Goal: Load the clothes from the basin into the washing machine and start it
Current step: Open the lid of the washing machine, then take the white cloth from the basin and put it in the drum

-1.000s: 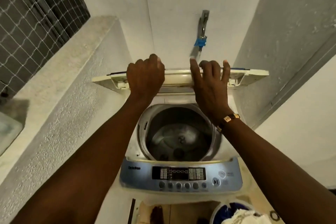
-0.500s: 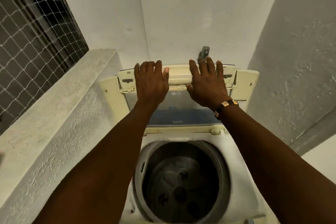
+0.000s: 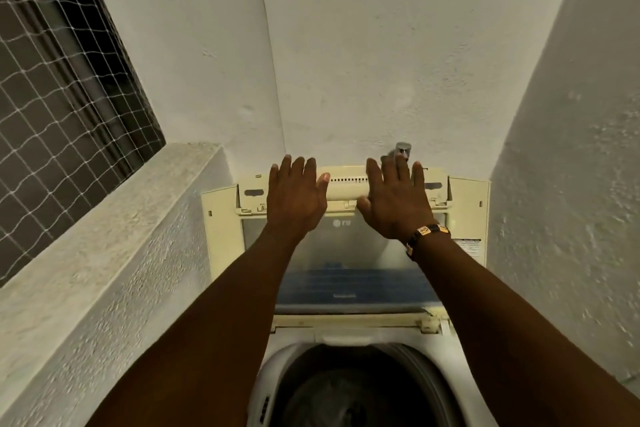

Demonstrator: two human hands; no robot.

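A person is standing at a top-loading washing machine [image 3: 353, 333] in a narrow white-walled corner, seen from a camera worn on the head, looking down along two outstretched arms. Both hands are pressing flat against the raised, folded lid [image 3: 346, 204], which is standing upright against the back wall, probably so that it is staying propped open and leaving the opening clear for loading. The left hand [image 3: 296, 198] is lying open with fingers spread, the palm on the cream upper panel of the lid, gripping nothing. The right hand [image 3: 394, 201] is likewise lying open and flat, fingers fanned upward, the thumb tucking under the lid's ridge; it is not closing around anything either. One beaded bracelet [image 3: 427, 234] is circling the right wrist. Just behind the right fingertips, one metal tap [image 3: 401, 150] is poking out from the wall.

Below the lid, the one round drum [image 3: 349, 395] is gaping open at the bottom edge of the view, dark inside; whether it is holding anything is hard to tell. The basin and the clothes are not appearing anywhere in this view, so loading is seemingly not yet beginning. To the left, one rough concrete ledge [image 3: 104, 246] is running beneath one window covered by white netting [image 3: 59, 55]. Counted: two hands, one lid, one drum, one tap, one bracelet
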